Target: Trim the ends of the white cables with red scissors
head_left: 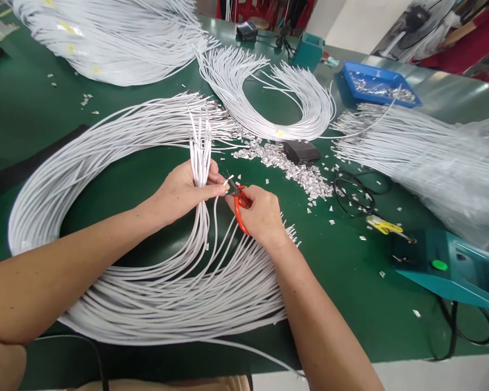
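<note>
Many white cables (200, 155) gripped by left hand (187, 187), orange-handled pliers (239, 213) gripped by right hand (262, 214), yellow tag (280, 132) blurred

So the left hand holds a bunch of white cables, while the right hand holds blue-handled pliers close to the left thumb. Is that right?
Not quite: the pliers are orange-handled, not blue-handled, as the head view shows. The left hand does hold the white cables, and the right hand has the pliers close to the left thumb.

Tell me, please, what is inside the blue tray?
Inside the blue tray lie many small, silvery pieces, loosely heaped. The tray's floor beneath the heap, and anything buried there, cannot be seen.
</note>
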`<state>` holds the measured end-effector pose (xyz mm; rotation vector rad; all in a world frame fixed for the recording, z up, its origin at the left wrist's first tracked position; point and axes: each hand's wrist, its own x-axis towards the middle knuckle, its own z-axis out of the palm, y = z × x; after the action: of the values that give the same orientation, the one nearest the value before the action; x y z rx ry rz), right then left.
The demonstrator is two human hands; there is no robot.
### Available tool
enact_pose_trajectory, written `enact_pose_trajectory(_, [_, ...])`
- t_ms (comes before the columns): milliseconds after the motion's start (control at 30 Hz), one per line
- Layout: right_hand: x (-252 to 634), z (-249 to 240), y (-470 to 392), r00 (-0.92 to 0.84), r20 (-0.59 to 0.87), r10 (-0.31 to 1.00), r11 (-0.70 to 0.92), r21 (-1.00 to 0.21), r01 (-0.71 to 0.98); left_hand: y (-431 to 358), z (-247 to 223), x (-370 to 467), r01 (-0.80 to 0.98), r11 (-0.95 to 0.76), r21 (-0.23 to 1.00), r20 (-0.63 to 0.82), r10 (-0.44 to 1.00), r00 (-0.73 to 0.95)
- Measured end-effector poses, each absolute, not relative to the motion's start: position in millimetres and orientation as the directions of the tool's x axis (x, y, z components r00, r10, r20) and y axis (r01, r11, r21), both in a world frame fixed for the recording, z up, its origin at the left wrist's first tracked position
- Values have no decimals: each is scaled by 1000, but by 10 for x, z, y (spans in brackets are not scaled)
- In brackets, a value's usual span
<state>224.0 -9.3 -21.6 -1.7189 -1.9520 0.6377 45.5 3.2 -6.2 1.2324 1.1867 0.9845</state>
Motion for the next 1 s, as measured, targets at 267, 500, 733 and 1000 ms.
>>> enact_pose_trajectory(267, [2234,-200,-125,-175,90,980,197,-455,868,26,-41,442,222,42,974,-78,985,153])
enact_pose_trajectory(500, [2238,-244,-134,-170,138,976,212,-399,892,33,-24,438,283,63,957,-108,983,147])
enact_pose_trajectory(733, [2248,-294,-135,-180,201,963,242,-350,905,21,25,474,170,133,976,-163,971,173])
enact_pose_trajectory(1000, [2248,-249,-123,-160,172,972,221,-439,871,23,13,437,14,176,984,-173,944,280])
